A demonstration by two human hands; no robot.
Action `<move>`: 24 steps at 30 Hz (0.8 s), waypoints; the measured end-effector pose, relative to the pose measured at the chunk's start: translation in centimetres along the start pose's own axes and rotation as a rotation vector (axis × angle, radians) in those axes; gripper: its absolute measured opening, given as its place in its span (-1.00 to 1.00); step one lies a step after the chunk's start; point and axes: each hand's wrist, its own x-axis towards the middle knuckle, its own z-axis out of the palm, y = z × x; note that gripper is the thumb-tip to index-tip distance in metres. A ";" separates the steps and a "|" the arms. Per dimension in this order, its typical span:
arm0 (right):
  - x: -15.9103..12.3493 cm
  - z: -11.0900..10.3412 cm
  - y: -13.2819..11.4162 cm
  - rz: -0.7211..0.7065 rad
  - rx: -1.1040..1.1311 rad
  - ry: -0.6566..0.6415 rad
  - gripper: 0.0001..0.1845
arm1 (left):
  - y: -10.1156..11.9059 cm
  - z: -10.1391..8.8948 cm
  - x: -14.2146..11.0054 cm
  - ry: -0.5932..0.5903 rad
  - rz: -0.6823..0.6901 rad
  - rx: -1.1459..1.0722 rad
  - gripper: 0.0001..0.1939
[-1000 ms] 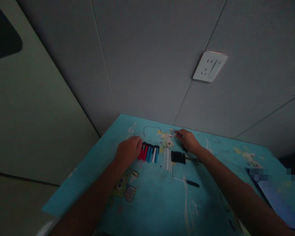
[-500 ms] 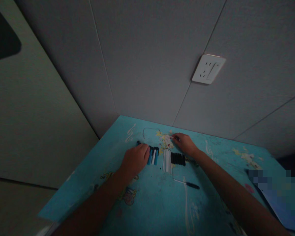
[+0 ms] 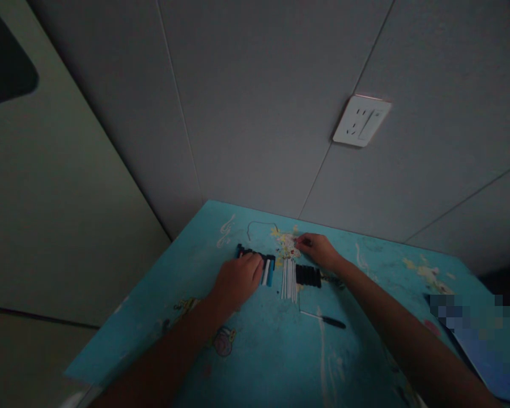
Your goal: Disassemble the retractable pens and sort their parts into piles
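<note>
Because the left hand (image 3: 239,277) is draped right over the row of coloured tubes (image 3: 266,273) near the middle of the frame, I'd say the main risk from my end is a knock: one sideways drag of those curled fingers and the row could fan out or roll. They're bent down and close together, but the hand itself blocks my view, so I can't tell if it's got hold of a tube. The right hand (image 3: 301,243), just right of centre, has thumb and fingertips nearly together beside a pale speckled patch (image 3: 286,243); no idea if there's something small in the pinch. If there is, it could slip and get lost against that busy patch in this dim light. That hand could also bump the black pieces (image 3: 308,276) just below it, and they might nudge the white sticks (image 3: 288,279) alongside.

Rough count on the blue tabletop (image 3: 280,357): two tubes mostly clear of the fingers, one white, one blue, the rest too covered to total. White sticks, maybe five or six. Black pieces, roughly six, they blur together. One thin tool (image 3: 334,322) with a dark handle, lower down. Two hands.
</note>
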 end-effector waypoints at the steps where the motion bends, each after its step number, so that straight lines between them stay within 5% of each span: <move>1: 0.0 0.0 0.0 0.003 0.010 -0.008 -0.82 | 0.0 0.0 0.0 -0.001 0.001 -0.001 -0.71; 24: 0.3 -0.2 0.2 -0.049 -0.069 -0.043 -0.77 | -0.2 0.1 0.0 0.000 0.000 0.009 -0.70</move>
